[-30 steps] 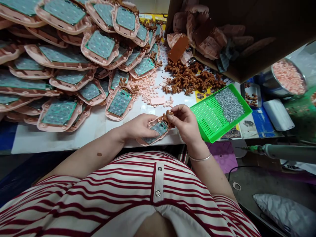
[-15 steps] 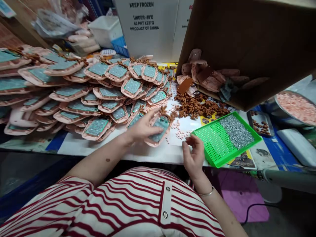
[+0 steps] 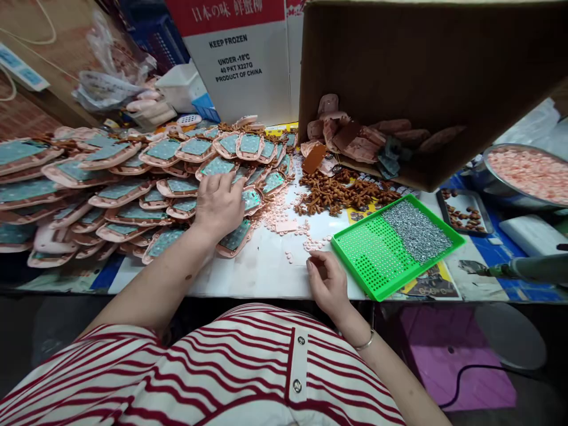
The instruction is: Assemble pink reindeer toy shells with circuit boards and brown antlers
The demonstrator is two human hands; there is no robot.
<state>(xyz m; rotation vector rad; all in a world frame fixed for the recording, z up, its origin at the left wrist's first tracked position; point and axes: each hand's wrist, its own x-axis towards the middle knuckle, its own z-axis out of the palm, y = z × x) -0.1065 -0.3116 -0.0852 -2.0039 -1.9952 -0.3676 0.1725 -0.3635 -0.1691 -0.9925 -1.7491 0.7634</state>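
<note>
My left hand [image 3: 219, 204] lies palm down over the front of a pile of pink plastic shells with teal panels. Its curled fingers grip a shell [image 3: 252, 200] that juts out on the right, partly covered by the hand. Just below sits another pink-rimmed shell [image 3: 236, 238] at the pile's edge. My right hand [image 3: 328, 283] hovers at the table's front edge with its fingers curled in; anything inside them is hidden. Beside it stands a green perforated tray [image 3: 361, 260] with small silver screws [image 3: 415, 231]. Small pink pieces [image 3: 286, 226] lie scattered between the hands.
Brown branched parts [image 3: 331, 192] are heaped behind the tray. An open cardboard box [image 3: 426, 71] holds more pink shells [image 3: 355, 139]. On the right are a small metal tray [image 3: 465, 213], a bowl of pink pieces [image 3: 530, 171] and a power screwdriver [image 3: 528, 269].
My left hand has moved left and up from the white tabletop onto the pile, carrying the shell it held. My right hand stays curled near the green tray. The view has shifted a little.
</note>
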